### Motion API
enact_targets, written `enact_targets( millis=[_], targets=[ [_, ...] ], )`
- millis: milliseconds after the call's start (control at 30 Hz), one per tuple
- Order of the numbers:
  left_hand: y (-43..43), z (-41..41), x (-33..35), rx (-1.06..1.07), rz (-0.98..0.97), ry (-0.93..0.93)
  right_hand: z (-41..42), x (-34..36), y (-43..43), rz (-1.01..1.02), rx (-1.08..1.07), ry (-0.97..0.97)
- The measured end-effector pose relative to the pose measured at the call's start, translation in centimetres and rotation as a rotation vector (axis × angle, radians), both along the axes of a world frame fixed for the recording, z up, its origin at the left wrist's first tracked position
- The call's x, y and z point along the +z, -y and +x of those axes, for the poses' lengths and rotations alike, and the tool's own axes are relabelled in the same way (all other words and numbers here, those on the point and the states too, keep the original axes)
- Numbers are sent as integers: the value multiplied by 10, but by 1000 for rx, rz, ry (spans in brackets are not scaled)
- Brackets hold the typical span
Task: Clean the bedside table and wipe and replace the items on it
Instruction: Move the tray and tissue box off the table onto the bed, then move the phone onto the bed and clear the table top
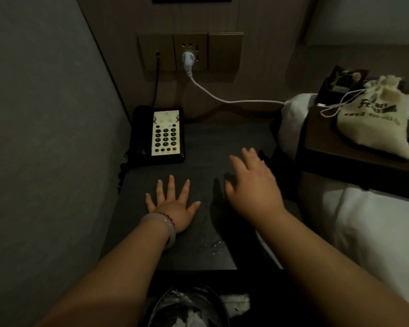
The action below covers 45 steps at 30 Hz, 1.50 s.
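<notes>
Left hand [175, 204]: flat, palm down, fingers spread, pressing the worktop [222, 142]; pale bangle [169, 228] at the wrist.
Right hand [253, 185]: above the worktop, fingers loose, nothing seen in it; blurred.
Worktop: dark, matte, rectangular; small droplets [210, 246] near the front edge.
Telephone [161, 135]: black, pale keypad, rear left corner.
White cable [222, 97]: runs from the wall socket [190, 51] toward the bed [376, 232].
Drawstring bag [376, 116]: cream cloth, on a dark board [340, 152] over the bed.
Lined bin [187, 308]: below the front edge.
</notes>
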State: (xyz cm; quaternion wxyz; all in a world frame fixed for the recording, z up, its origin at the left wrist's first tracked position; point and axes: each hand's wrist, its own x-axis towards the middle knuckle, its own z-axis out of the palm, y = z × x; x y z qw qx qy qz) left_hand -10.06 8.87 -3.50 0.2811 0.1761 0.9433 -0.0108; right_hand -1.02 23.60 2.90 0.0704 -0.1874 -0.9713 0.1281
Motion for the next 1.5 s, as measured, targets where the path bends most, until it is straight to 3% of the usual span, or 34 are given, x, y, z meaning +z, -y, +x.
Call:
enact_targets(
  millis=[133,200,300,400,467,567,733,900,1133,1500],
  targets=[
    [10,-3,-2,4,127,-39,-26,-37,3,-94,0,181],
    [22,-5,-3,76,341,-111,-31,-53,2,-114,8,231],
    [46,-18,-1,315,718,-382,-30,-72,2,-51,0,224],
    [59,-52,4,308,579,-576,-30,-79,5,12,-16,215],
    [57,-77,10,235,432,-550,-32,-78,7,23,-38,232],
    [48,-107,14,179,362,-505,-39,-76,16,39,-76,221],
    [44,-141,9,238,421,-376,-83,-70,37,-19,19,150],
    [48,-152,-1,181,517,-382,-153,-64,53,-134,109,39],
    [44,-152,-13,188,682,-462,-210,-60,63,-577,-3,51],
    [41,-114,-6,122,733,-509,-170,-54,59,-592,-48,-146]
  ],
)
